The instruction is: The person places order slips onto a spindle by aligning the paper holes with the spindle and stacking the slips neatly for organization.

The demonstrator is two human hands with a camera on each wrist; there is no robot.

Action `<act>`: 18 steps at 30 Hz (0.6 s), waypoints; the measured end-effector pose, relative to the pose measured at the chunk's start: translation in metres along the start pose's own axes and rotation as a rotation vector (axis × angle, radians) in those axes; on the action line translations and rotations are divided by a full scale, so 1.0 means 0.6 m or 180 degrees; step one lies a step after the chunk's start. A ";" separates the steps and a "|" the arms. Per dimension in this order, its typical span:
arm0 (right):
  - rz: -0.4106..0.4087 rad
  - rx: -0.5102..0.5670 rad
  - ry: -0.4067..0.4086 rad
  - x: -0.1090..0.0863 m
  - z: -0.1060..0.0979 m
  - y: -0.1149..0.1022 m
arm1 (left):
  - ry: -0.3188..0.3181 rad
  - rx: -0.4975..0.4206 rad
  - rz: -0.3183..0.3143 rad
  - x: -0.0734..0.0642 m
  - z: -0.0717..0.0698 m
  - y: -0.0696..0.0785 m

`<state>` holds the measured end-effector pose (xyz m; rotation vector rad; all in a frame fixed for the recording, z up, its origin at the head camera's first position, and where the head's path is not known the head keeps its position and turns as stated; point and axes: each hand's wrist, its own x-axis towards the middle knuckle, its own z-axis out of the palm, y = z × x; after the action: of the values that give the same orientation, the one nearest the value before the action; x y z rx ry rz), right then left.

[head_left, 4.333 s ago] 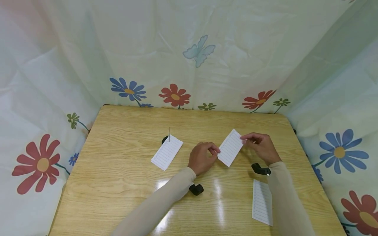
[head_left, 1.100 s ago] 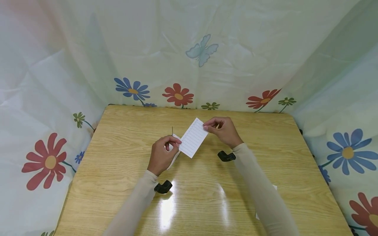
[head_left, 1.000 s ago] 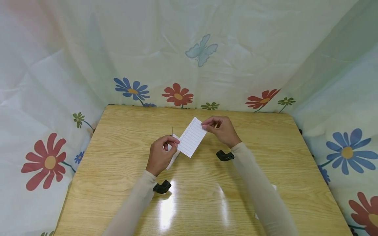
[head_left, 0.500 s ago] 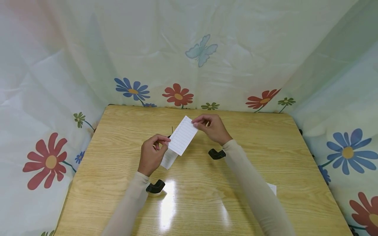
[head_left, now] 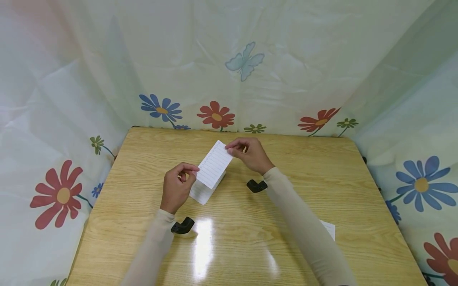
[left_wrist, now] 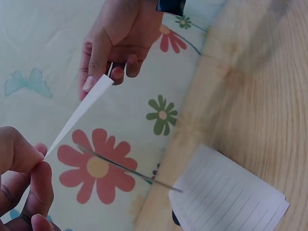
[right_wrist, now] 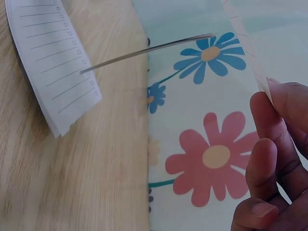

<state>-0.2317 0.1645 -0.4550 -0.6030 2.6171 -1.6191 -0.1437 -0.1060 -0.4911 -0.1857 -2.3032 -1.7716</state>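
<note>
A lined paper sheet with small checkboxes (head_left: 214, 165) is held up between both hands. My left hand (head_left: 177, 188) pinches its left edge between thumb and fingers; at the upper right edge, my right hand (head_left: 252, 155) does the same. Below it, several similar sheets (left_wrist: 231, 192) are pierced on the thin metal spike (right_wrist: 144, 50) of a paper spindle. In both wrist views the spike's tip stands free above that stack, near the raised sheet. The head view has the spike hidden behind the held sheet. A bit of the black base (left_wrist: 176, 218) shows under the stack.
Another lined sheet (head_left: 328, 229) lies on the wooden table (head_left: 243, 238), partly covered by the right sleeve (head_left: 304, 226). A flowered curtain (head_left: 179, 59) encloses the table's back and sides. Black wrist cameras (head_left: 183, 225) stick out from both wrists.
Both hands have carried the held sheet leftward from the table's right-centre until it overlaps the spindle in the head view. The right sleeve now covers most of the sheet at the right.
</note>
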 end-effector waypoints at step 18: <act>-0.0175 0.0005 -0.0301 0.025 0.044 -0.014 | 0.0230 0.0015 -0.0208 -0.004 -0.039 -0.017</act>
<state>-0.2377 0.1336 -0.4570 -0.7385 2.5540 -1.5652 -0.1416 -0.1311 -0.4955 -0.0452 -2.2872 -1.7731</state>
